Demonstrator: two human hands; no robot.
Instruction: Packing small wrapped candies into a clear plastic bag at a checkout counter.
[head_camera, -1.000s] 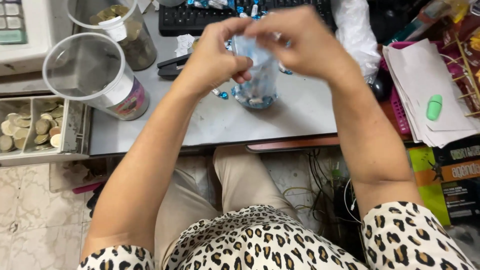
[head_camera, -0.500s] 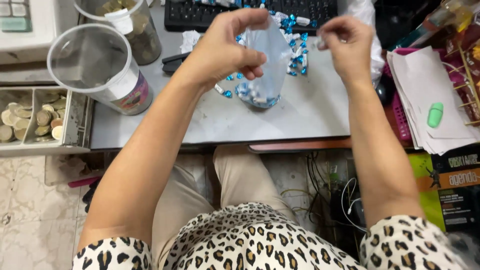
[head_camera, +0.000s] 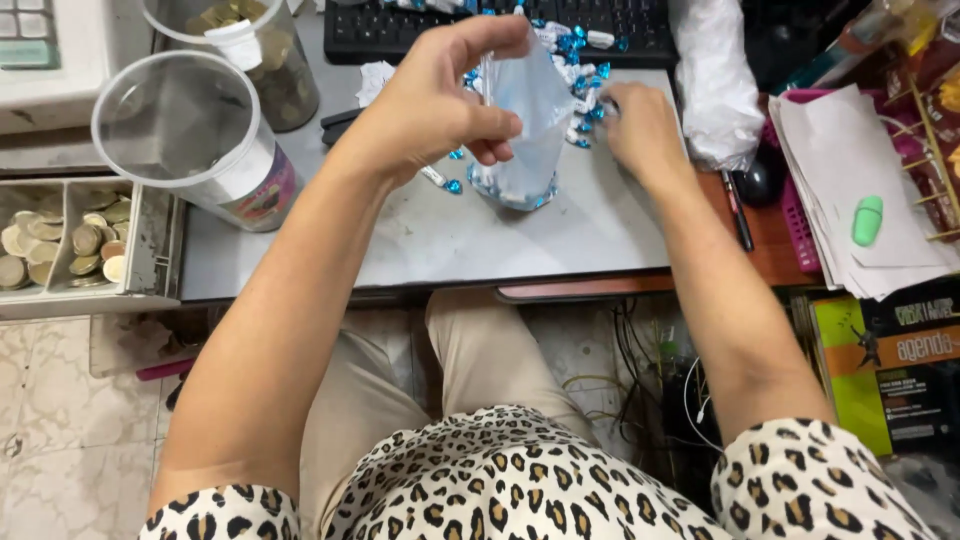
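Observation:
My left hand (head_camera: 440, 100) pinches the upper edge of a small clear plastic bag (head_camera: 525, 125) that stands on the grey desk (head_camera: 430, 240), with blue-and-white wrapped candies in its bottom. My right hand (head_camera: 640, 125) rests just right of the bag, fingers curled down among a scatter of the same wrapped candies (head_camera: 580, 50) in front of a black keyboard (head_camera: 400, 25). Whether the right fingers hold a candy is hidden. Two loose candies (head_camera: 445, 182) lie left of the bag.
An empty clear plastic jar (head_camera: 190, 140) and a jar of coins (head_camera: 255, 50) stand at the left. A coin tray (head_camera: 70, 245) sits lower left. A white plastic bag (head_camera: 715, 80), stacked papers (head_camera: 850, 190) with a green eraser (head_camera: 867, 220) and a pen (head_camera: 737, 210) lie right.
Both hands were together at the bag's top. The right hand let go and dropped down to the candy scatter beside the bag, while the left kept holding the bag.

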